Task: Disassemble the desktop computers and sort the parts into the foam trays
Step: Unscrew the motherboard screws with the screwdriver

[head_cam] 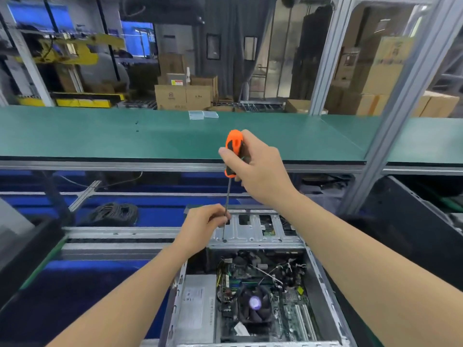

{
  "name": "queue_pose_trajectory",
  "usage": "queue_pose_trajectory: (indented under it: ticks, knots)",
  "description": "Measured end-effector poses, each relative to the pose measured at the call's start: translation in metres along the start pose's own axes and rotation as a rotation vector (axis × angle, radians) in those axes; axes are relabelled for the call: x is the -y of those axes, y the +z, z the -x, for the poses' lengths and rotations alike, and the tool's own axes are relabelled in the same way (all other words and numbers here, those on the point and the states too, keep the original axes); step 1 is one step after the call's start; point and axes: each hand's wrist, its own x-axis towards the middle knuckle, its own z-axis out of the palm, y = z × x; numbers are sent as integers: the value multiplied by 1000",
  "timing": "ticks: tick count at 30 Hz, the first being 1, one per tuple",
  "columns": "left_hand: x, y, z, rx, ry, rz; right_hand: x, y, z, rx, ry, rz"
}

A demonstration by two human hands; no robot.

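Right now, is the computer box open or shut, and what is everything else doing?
Grey metal computer case: open, parts inside.
Orange-and-black screwdriver: upright, tip down on the silver drive cage.
Right hand: grips the screwdriver's handle.
Left hand: pinches its thin shaft.
Black round cooling fan: mounted on the motherboard.

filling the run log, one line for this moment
right hand grips screwdriver handle | left hand pinches shaft | tip on drive cage screw

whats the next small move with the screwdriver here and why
Probably twist the handle to loosen the screw. The right hand grips the orange screwdriver nearly upright, the left hand pinches its shaft low down, and the tip sits on that spot on the metal drive cage.
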Motion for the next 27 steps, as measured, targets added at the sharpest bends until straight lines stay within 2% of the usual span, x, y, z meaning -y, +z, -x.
queue_pose_trajectory:
  ticks: [6,9,10,11,15,18,22,27]
  knots:
    - [10,9,1,85,-20,-48,-17,8,2,28,63,17]
    - [11,7,9,-42,-72,-73,-24,17,6,90,103,41]
    - [12,5,14,-38,-69,-61,-26,21,8,120,119,54]
    - [14,4,19,47,-54,-55,-28,25,10,149,132,75]
    - [22,12,36,701,-114,-195,-31,37,16,203,137,150]
    - [28,31,28,967,-219,-312,-31,41,15,207,148,125]
    - [33,59,5,1118,-361,-417,-32,41,13,219,153,122]
    - [55,80,-6,1162,-480,-448,-39,37,10,226,138,103]
